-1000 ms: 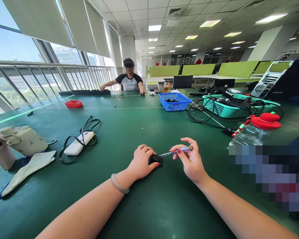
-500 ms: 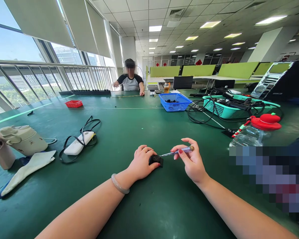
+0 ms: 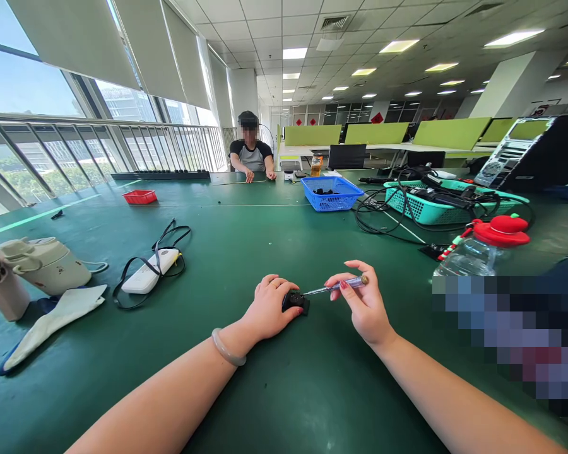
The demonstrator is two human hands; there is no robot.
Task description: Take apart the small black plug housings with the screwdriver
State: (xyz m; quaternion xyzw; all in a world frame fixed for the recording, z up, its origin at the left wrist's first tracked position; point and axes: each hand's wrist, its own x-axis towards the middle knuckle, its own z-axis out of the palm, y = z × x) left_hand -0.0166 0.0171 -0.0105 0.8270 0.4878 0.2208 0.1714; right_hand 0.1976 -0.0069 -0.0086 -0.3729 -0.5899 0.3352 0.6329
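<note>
A small black part [image 3: 297, 301], too small to name, lies on the green table [image 3: 293, 391]. Its left side is gripped by my left hand [image 3: 271, 307], with fingers over the back and the thumb along the front. My right hand [image 3: 363, 302] holds a screwdriver [image 3: 355, 283] with a clear purplish handle, pinched between thumb and fingers. The screwdriver lies nearly level, its shaft pointing left, and the tip meets the upper right of the black part. Whether the tip sits in a screw I cannot tell.
On the left are a white device [image 3: 151, 272] with a black strap, a phone [image 3: 4, 287], a cream bag [image 3: 52, 265] and a red tray [image 3: 141, 197]. Ahead stand a blue basket [image 3: 331, 200] and a teal basket [image 3: 426, 211] of cables. A red-lidded bottle [image 3: 502, 232] is right. Someone [image 3: 250, 154] sits opposite.
The person opposite has brought one raised hand down to the table near the other. My hands, the black part and the screwdriver stay almost the same.
</note>
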